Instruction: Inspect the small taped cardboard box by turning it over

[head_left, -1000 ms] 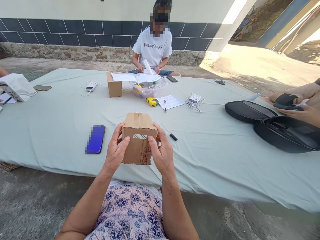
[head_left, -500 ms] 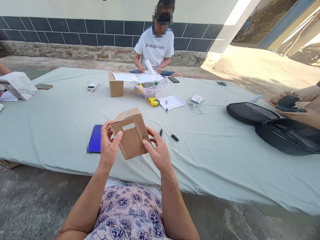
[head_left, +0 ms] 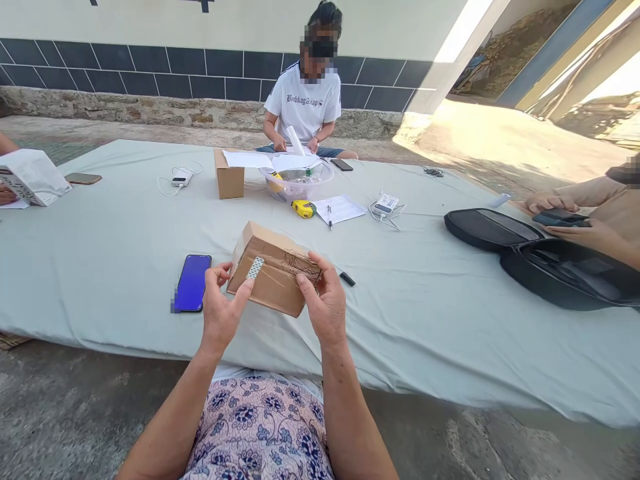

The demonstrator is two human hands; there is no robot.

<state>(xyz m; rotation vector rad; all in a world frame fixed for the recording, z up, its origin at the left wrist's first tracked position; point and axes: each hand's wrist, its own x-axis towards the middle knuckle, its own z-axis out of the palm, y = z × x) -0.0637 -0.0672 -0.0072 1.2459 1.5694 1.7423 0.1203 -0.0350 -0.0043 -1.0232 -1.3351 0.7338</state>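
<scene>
A small brown cardboard box [head_left: 274, 283] is held tilted above the near part of the table, between both hands. My left hand [head_left: 223, 307] grips its left end, thumb on the front face beside a patterned white sticker [head_left: 255, 268]. On the right end my right hand [head_left: 324, 297] is closed, its thumb near dark scribbled marks on the cardboard. A phone with a blue screen [head_left: 194, 283] lies just left of my left hand. Right of my right hand lies a black pen cap [head_left: 347, 279].
The cloth-covered table [head_left: 125, 247] holds a clear plastic bowl [head_left: 300, 187], another cardboard box [head_left: 230, 181], a yellow tape measure [head_left: 303, 209], a paper sheet [head_left: 343, 209] and power banks with cables. An open black case [head_left: 565, 273] lies right. People sit opposite and at both sides.
The box has turned in my hands, its sticker now slanting and its long side lying more level. The black pen by my right hand is now hidden.
</scene>
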